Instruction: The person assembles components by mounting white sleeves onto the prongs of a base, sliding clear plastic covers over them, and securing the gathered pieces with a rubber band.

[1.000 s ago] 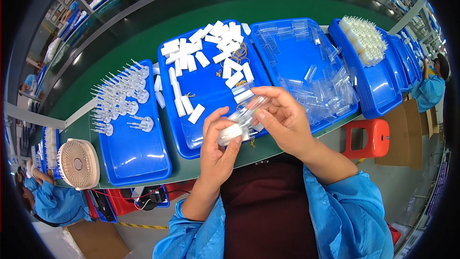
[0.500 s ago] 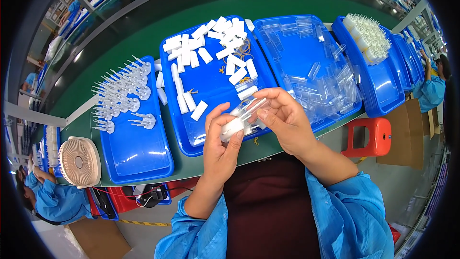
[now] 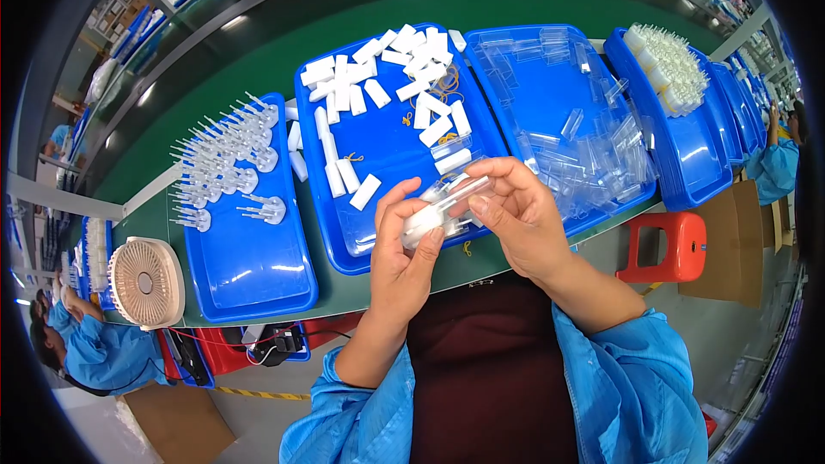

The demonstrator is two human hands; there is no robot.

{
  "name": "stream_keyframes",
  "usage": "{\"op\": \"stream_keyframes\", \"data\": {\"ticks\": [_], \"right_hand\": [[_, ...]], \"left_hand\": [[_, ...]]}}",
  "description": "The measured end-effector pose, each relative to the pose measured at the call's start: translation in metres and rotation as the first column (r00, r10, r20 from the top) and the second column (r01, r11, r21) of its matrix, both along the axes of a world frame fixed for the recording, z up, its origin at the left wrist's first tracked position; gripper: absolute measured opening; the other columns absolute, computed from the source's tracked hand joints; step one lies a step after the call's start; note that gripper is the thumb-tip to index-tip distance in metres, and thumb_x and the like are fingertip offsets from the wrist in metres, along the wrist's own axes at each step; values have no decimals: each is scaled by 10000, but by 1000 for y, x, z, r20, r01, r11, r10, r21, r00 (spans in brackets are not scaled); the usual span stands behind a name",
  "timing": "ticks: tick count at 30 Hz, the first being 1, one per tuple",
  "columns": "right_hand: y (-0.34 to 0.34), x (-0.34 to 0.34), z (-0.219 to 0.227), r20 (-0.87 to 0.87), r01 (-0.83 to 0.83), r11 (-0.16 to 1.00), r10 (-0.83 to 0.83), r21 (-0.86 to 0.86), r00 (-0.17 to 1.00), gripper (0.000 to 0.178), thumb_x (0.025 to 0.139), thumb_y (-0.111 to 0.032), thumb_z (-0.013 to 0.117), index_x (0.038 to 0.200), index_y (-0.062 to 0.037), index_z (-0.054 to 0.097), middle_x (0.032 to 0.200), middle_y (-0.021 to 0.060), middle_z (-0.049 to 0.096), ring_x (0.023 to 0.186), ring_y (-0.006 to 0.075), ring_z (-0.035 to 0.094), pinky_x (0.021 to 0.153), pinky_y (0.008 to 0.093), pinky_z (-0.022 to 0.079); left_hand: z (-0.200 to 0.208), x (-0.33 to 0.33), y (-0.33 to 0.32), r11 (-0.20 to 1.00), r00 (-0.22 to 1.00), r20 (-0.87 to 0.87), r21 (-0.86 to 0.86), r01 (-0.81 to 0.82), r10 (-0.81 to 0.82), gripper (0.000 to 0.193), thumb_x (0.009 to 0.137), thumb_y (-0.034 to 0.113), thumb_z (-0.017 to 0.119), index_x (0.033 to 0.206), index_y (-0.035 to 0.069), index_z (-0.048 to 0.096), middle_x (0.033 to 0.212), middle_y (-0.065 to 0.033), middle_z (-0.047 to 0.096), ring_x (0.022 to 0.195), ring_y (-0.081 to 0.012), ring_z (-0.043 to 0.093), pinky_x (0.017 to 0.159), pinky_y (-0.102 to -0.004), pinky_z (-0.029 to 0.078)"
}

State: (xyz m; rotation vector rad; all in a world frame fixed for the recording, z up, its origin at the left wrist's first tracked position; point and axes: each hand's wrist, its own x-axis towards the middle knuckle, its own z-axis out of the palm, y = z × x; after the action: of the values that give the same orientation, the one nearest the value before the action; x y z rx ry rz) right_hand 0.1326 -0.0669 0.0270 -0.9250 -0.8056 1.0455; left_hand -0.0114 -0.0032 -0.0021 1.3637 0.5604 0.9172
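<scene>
I see my left hand (image 3: 404,245) and right hand (image 3: 520,215) both clamped on a clear plastic case (image 3: 447,204) with a white part, above the tabletop (image 3: 464,262) edge, blue trays (image 3: 387,146) of white pieces beyond.

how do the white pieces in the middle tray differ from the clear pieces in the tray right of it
The white pieces are opaque, blocky sticks scattered loosely, mostly across the far half of their tray; the clear pieces are see-through and heaped mostly toward their tray's right and near side. Both lie loose in blue trays on the green bench, beyond the left hand and right hand.
</scene>
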Motion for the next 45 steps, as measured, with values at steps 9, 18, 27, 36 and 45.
{"op": "stream_keyframes", "data": {"ticks": [9,18,27,36,45], "right_hand": [[-1,-4,-1,28,6,1000,-6,21,1000,287,871,-17,549,1144,13,464,1035,122,581,955,151,583,826,262,469],[0,-6,-4,123,24,999,-29,37,992,285,860,1,555,1133,11,472,1050,128,575,970,172,590,849,276,467],[-2,-9,-2,89,30,1000,-30,0,996,286,861,9,550,1137,13,473,1042,127,585,957,163,591,835,274,477],[2,6,11,134,-18,994,32,-106,990,305,850,-9,568,1141,23,482,1011,126,595,927,159,609,791,255,492],[-1,17,23,581,116,990,-48,-80,812,191,759,-42,667,946,-17,635,944,89,648,882,149,623,768,271,481]], "left_hand": [[-3,1,2,999,999,34,32,-41,40,196,875,172,571,1013,40,523,1279,-128,387,1064,-172,457,873,-286,389],[-7,2,1,995,991,114,-81,-59,68,169,899,189,532,982,43,522,1260,-132,409,1035,-161,461,874,-283,377],[-4,1,1,967,986,-32,205,-152,162,161,917,190,492,904,38,543,1226,-160,436,950,-185,496,840,-301,390],[3,-3,0,932,966,-216,357,-58,143,139,854,102,530,972,27,522,1246,-186,395,1002,-236,500,842,-333,406],[4,-5,0,956,961,-260,293,-20,99,254,755,-17,559,1000,25,510,1256,-187,376,1040,-261,503,867,-351,407]]}}
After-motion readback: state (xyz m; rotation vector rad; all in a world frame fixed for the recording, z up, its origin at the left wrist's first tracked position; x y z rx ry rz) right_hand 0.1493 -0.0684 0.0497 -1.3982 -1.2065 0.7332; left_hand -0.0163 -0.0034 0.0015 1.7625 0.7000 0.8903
